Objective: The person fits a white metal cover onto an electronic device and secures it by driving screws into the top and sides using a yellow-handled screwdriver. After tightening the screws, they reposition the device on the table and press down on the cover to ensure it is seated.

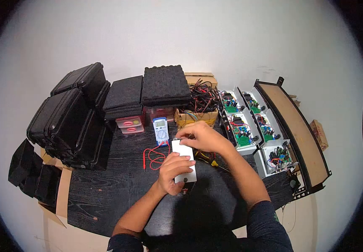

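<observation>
A long white rectangular case (pixel 184 150) is held over the dark table, with a small dark round fitting at its near end. My left hand (pixel 174 170) is closed round its left side, fingers across the top face. At the far end of the case, my right hand (pixel 200 136) has its fingers pinched by a small dark part, and what they grip is mostly hidden. Just left of the case lie a blue and white multimeter (pixel 161 131) and its red test lead (pixel 144 159). A yellow-handled tool (pixel 214 163) rests under my right forearm.
Black hard cases (pixel 60 122) are stacked at left. Black foam sheets (pixel 164 84) sit on plastic boxes (pixel 130 124) behind. A cardboard box (pixel 196 116) of cables (pixel 202 94) stands at the back. Several white housings with green circuit boards (pixel 244 135) and a black-framed panel (pixel 292 126) are at right.
</observation>
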